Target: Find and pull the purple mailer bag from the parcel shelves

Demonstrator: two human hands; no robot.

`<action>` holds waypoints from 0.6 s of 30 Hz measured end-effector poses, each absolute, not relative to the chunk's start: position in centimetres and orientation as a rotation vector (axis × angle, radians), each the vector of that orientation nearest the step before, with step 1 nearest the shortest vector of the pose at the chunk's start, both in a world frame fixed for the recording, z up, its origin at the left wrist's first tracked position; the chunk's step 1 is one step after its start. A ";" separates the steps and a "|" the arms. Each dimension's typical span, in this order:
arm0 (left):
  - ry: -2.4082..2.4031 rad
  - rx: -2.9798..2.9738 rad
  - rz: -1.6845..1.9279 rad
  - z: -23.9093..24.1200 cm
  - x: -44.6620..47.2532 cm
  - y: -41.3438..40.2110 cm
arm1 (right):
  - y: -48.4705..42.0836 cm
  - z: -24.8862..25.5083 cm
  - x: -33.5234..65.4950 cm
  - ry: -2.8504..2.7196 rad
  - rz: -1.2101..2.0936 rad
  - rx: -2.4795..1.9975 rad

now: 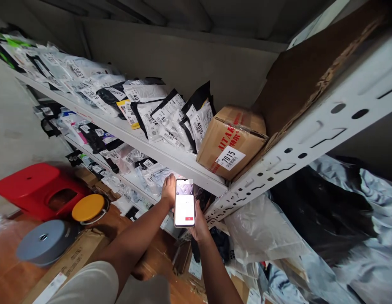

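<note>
Holding a smartphone (184,202) upright with its lit screen toward the camera, the right hand (198,221) is wrapped around the phone's lower right side, fingers curled behind it and the thumb along its edge. The left hand (169,188) reaches just past the phone's left side, fingers extended and close together, resting on the clear plastic parcel bags (153,175) that lie on the lower shelf (126,176); whether it pinches one of them cannot be told. Above both hands runs the front edge of the upper shelf (170,158), crowded with black and white labelled mailer bags (170,116). At that shelf's right end, against the perforated metal upright (309,143), sits a cardboard box (230,141) with red print and a label reading 7015. On the floor at the left stand a red stool (37,188), a yellow disc (88,207) and a grey disc (44,242).
</note>
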State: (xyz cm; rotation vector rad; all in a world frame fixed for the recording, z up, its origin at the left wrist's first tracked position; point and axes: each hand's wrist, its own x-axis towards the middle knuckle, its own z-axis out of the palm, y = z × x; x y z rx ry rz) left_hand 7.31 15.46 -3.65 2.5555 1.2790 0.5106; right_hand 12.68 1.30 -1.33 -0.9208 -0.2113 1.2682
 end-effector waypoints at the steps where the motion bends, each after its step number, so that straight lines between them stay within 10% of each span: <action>1: 1.284 2.542 0.514 -3.5 7.3 15.4 | 1.3 -1.2 12.6 -0.220 1.276 -0.916; 18: 1.262 2.444 0.465 -2.9 7.1 15.2 | 1.7 -0.5 12.8 -0.261 1.288 -0.871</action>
